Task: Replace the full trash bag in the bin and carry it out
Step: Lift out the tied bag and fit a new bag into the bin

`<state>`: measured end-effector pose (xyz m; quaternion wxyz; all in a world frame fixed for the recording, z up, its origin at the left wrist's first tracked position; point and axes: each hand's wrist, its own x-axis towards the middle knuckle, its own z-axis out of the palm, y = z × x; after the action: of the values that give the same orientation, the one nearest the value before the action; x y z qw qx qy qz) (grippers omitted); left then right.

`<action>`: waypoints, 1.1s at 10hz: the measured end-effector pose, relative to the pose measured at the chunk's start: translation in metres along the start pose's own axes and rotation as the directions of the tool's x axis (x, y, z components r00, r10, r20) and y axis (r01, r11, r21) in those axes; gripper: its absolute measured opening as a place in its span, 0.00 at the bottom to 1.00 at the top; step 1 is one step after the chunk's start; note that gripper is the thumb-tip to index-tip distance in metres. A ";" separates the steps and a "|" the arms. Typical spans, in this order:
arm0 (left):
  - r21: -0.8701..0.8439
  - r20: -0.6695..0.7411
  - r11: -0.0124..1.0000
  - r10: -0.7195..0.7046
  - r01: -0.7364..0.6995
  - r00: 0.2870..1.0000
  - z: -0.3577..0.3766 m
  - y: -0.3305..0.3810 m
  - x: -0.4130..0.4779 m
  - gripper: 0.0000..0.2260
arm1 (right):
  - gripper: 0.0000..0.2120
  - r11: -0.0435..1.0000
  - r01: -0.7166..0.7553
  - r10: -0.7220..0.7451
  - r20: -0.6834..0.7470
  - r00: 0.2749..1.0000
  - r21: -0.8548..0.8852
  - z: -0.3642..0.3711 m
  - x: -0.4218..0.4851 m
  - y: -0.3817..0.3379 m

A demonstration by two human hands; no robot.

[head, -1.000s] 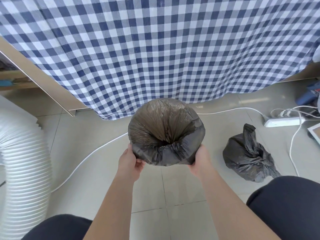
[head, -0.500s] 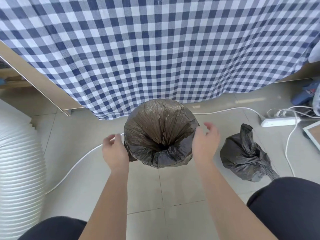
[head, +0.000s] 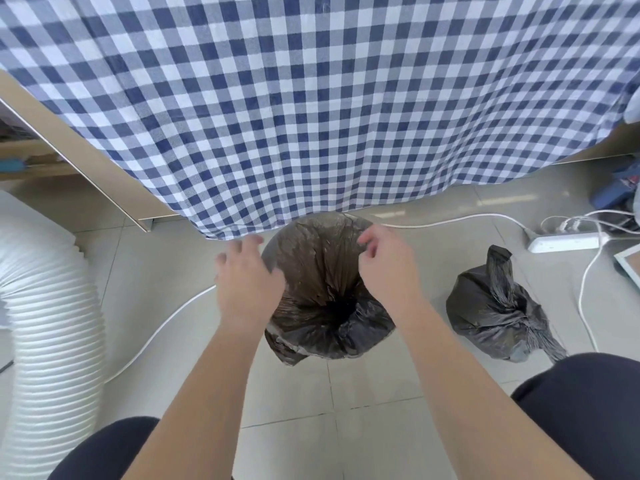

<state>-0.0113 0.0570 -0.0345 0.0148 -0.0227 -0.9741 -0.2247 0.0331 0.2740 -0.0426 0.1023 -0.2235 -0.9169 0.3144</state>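
Both hands moved from the near rim to the far rim of the round bin lined with a fresh dark plastic bag (head: 325, 289): left hand (head: 247, 282) spread flat, right hand (head: 384, 268) half-curled, neither gripping. Liner looks nearly seated. Tied full black trash bag (head: 498, 313) waits on the floor, right.

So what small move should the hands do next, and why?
Probably pull the liner down over the far rim: both hands, left and right, are up there, fingers loose, and the near side is already folded over. The tied bag waits on the floor.
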 end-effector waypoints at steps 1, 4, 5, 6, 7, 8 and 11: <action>-0.057 0.009 0.907 0.418 -0.416 0.909 0.020 0.028 0.005 0.15 | 0.14 0.964 0.172 -0.077 0.406 0.911 -0.201 0.016 0.001 -0.007; 0.650 0.703 0.325 0.087 -0.687 0.706 0.055 -0.006 0.010 0.28 | 0.28 0.465 0.516 0.305 0.678 0.669 -0.719 0.026 -0.019 0.024; 0.693 0.693 0.275 -0.001 -0.667 0.721 0.061 -0.013 0.016 0.32 | 0.32 -0.063 0.929 0.524 0.780 0.342 -0.364 0.025 -0.023 0.033; 0.671 0.708 0.270 0.042 -0.691 0.705 0.060 -0.015 0.016 0.34 | 0.31 -0.222 0.810 0.423 0.695 0.581 -0.542 0.023 -0.022 0.022; 0.579 0.675 0.390 0.263 -0.716 0.689 0.054 -0.010 0.014 0.31 | 0.30 0.514 0.503 0.348 0.705 0.618 -0.695 0.020 -0.024 0.022; 0.443 0.613 0.519 0.420 -0.731 0.670 0.047 -0.008 0.012 0.19 | 0.24 0.585 0.540 0.194 0.750 0.632 -0.606 0.013 -0.014 0.015; 0.346 0.675 0.509 0.448 -0.788 0.586 0.052 0.000 0.014 0.17 | 0.45 0.817 0.367 0.093 0.729 0.678 -0.445 0.045 0.015 0.028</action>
<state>-0.0266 0.0805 -0.0809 -0.1504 -0.4357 -0.8759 0.1429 0.0145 0.2766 -0.0948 -0.3124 -0.0278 -0.9457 0.0851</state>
